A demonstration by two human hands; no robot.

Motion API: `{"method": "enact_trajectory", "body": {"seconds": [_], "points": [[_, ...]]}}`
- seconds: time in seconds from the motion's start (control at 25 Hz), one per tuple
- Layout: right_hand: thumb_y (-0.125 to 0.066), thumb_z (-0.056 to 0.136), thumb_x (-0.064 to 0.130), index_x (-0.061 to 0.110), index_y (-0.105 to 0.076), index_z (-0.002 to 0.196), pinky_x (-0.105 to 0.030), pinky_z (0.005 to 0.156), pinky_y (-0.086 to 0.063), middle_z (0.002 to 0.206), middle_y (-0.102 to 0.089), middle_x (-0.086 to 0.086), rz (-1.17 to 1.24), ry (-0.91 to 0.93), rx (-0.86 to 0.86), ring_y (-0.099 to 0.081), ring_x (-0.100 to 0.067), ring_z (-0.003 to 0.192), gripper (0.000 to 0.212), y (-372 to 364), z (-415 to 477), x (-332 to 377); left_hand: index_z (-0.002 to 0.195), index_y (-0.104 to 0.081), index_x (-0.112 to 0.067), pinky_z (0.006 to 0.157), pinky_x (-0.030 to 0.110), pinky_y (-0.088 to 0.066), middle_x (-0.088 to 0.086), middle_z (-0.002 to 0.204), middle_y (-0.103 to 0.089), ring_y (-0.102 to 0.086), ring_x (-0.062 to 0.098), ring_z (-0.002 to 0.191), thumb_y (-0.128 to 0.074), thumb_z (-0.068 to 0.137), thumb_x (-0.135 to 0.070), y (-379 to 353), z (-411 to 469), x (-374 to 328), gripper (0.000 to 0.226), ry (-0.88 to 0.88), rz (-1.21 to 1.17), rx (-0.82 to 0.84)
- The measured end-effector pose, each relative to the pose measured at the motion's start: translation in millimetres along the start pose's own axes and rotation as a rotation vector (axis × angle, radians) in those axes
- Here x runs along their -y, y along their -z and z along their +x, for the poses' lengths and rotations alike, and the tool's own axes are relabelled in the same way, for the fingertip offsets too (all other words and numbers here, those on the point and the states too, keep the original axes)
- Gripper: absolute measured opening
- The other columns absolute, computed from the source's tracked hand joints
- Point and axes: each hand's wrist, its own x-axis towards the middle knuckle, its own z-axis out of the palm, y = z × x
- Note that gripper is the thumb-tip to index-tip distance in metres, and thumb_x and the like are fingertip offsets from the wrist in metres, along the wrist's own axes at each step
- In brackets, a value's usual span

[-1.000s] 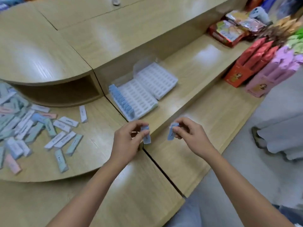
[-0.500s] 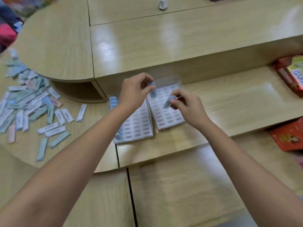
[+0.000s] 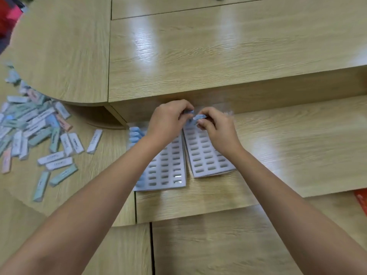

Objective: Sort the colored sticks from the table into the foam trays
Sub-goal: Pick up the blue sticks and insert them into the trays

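Placing step in hand: left hand (image 3: 168,120) pinches a small pale-blue stick (image 3: 188,112), right hand (image 3: 216,128) pinches a second blue stick (image 3: 199,117), both over the far end of the right white slotted foam tray (image 3: 208,155). Left white foam tray (image 3: 166,171) carries a blue row along its left edge; the loose pile of pastel sticks (image 3: 37,132) lies on the wooden table (image 3: 198,56) well to the left. Next move likely calls for aligning each stick with an empty slot and pressing it in.

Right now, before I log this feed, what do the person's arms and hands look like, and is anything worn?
The left hand and right hand are bare: no gloves, and no watch or band at either wrist. No ring shows, though the fingers are blurred. The left arm and right arm are bare to the frame edge, with no sleeve in view.
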Motion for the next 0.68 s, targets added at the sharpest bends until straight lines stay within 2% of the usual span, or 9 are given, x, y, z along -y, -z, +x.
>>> {"method": "enact_trajectory", "body": {"seconds": [0.08,0.2,0.4,0.52,0.68], "points": [[-0.052,0.092,0.003,0.011,-0.06,0.096,-0.041,0.073,-0.053,0.081,-0.062,-0.002,0.019,0.003,0.0,-0.063,-0.023,0.08,0.012,-2.9,1.0,-5.7,0.095,-0.07,-0.01,0.071,0.027,-0.05,0.001,0.086,-0.071,-0.063,0.015,0.076,-0.07,0.081,-0.014,0.4,0.5,1.9,0.015,-0.027,0.022,-0.008],[-0.053,0.092,0.003,0.009,-0.061,0.098,-0.038,0.073,-0.053,0.082,-0.063,-0.003,0.021,0.021,-0.003,-0.063,-0.022,0.08,0.012,-4.7,1.2,-8.5,0.095,-0.07,-0.01,0.073,0.032,-0.053,0.0,0.087,-0.07,-0.064,0.015,0.075,-0.071,0.081,-0.015,-1.6,-1.7,3.7,0.015,-0.001,-0.02,-0.024],[-0.054,0.09,0.001,0.003,-0.063,0.101,-0.03,0.071,-0.048,0.087,-0.059,-0.001,-0.133,0.123,0.041,-0.057,-0.017,0.078,0.015,-9.3,-0.4,-10.4,0.094,-0.07,-0.011,0.073,0.037,-0.055,-0.003,0.086,-0.07,-0.065,0.015,0.076,-0.071,0.082,-0.016,-5.1,-3.4,3.0,0.013,0.049,-0.1,-0.054],[-0.054,0.089,-0.001,0.001,-0.064,0.1,-0.027,0.07,-0.046,0.085,-0.056,0.0,-0.173,0.159,0.046,-0.053,-0.014,0.075,0.015,-12.0,-1.2,-10.2,0.094,-0.071,-0.014,0.069,0.037,-0.055,-0.004,0.084,-0.071,-0.065,0.014,0.074,-0.071,0.081,-0.02,-2.7,-4.8,2.4,0.014,0.033,-0.048,-0.04],[-0.053,0.09,-0.001,0.002,-0.065,0.099,-0.029,0.07,-0.05,0.084,-0.059,-0.004,-0.189,0.124,0.072,-0.057,-0.016,0.076,0.016,-11.3,-10.7,-10.0,0.089,-0.073,-0.017,0.065,0.033,-0.054,-0.005,0.079,-0.072,-0.066,0.014,0.071,-0.071,0.078,-0.024,0.9,-11.5,-1.4,0.013,-0.026,0.035,-0.041]]}}
